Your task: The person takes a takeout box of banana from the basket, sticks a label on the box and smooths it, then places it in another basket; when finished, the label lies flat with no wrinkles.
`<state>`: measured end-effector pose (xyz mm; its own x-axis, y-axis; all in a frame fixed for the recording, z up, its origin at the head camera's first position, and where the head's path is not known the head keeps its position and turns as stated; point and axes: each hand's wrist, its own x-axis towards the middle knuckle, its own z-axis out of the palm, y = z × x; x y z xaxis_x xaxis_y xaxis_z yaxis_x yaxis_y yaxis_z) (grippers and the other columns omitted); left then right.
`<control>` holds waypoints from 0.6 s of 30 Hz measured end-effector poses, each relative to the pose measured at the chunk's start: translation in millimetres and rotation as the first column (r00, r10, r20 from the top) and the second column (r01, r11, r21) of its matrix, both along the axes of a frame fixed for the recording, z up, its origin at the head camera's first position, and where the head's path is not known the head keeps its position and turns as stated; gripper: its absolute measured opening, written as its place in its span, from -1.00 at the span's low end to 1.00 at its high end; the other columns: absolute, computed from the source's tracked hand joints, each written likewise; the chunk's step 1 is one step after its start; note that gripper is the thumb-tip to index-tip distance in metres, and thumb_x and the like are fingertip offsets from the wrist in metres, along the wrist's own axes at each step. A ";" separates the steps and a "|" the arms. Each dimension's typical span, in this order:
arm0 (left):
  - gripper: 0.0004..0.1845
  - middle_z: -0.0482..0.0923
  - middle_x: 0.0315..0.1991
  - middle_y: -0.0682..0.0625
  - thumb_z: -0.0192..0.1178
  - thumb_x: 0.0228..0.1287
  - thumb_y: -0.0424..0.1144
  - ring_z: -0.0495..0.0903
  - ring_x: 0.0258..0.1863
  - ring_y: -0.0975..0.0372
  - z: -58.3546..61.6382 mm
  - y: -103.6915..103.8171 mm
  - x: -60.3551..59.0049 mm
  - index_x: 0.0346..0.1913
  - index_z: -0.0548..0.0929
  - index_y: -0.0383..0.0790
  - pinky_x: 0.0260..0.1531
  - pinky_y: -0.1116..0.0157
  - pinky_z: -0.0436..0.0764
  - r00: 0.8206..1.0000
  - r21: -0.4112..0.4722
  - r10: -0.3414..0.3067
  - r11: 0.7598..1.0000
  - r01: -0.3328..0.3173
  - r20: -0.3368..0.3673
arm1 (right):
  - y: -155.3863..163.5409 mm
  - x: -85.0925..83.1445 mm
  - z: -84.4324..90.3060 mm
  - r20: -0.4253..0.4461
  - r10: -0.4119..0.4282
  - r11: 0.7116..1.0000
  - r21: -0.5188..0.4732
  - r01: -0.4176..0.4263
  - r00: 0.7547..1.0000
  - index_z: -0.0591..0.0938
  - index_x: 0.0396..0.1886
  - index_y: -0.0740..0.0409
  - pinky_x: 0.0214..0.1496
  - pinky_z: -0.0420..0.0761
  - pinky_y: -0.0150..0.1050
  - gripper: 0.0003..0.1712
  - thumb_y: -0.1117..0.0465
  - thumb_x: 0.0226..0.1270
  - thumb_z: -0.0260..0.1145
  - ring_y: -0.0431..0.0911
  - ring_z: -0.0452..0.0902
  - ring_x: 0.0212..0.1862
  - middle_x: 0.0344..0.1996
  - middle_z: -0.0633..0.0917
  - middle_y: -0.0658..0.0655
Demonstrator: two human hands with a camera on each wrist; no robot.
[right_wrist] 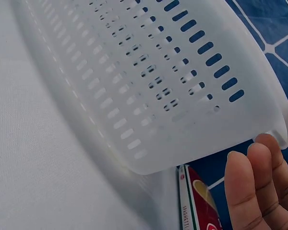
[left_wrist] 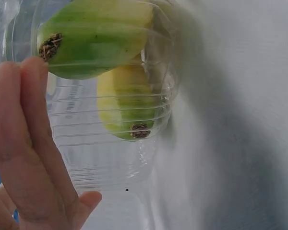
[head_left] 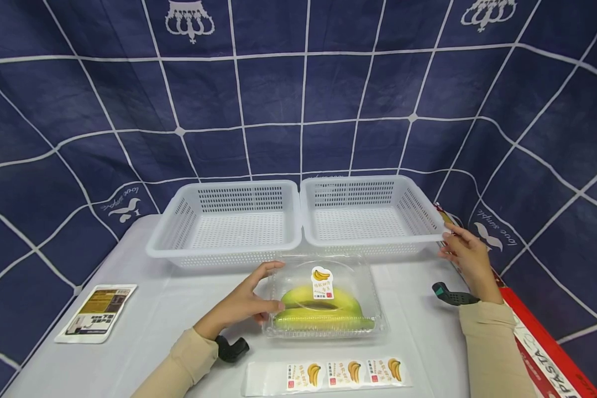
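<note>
My head camera looks forward and down over the counter. Each wrist camera sits close: left faces the banana box, right the basket.

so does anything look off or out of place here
Nothing spilled or damaged. One oddity: a red pasta box hangs past the table's right edge, partly under the right basket whose corner the right hand touches.
</note>
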<state>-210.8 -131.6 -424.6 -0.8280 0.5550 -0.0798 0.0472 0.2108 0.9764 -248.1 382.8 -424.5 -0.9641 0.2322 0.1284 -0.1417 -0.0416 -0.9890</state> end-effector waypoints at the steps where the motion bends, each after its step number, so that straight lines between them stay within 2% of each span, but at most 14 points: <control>1: -0.08 -0.11 0.53 -0.30 0.45 0.15 -0.26 0.55 -0.66 0.19 0.9 0.1 0.3 0.51 0.16 0.10 -0.63 0.30 0.59 1.000 0.001 -0.002 1.000 0.002 0.000 | -0.1 0.1 0.1 0.001 0.003 1.000 -0.003 -0.002 1.000 0.46 0.39 0.09 -0.27 0.69 -0.38 -0.45 0.16 0.45 0.30 -0.23 0.65 -0.39 -0.31 0.67 -0.02; 13: -0.09 -0.06 0.53 -0.21 0.42 0.16 -0.28 0.55 -0.67 0.22 15.0 1.3 7.8 0.51 0.15 0.04 -0.64 0.29 0.60 0.999 -0.022 -0.028 0.999 0.027 -0.030 | -2.3 2.4 1.9 0.000 0.042 0.996 -0.075 -0.042 0.999 0.46 0.36 0.07 -0.24 0.69 -0.36 -0.48 0.20 0.45 0.29 -0.20 0.67 -0.38 -0.29 0.63 0.00; 18: -0.13 -0.06 0.52 -0.26 0.37 0.19 -0.29 0.53 -0.69 0.23 23.4 1.2 11.7 0.51 0.16 0.01 -0.65 0.22 0.62 0.999 -0.009 -0.027 1.000 0.027 -0.044 | -2.9 2.5 2.1 0.006 0.050 0.994 -0.093 -0.049 0.999 0.46 0.36 0.05 -0.23 0.69 -0.35 -0.48 0.18 0.45 0.30 -0.21 0.66 -0.37 -0.27 0.63 0.00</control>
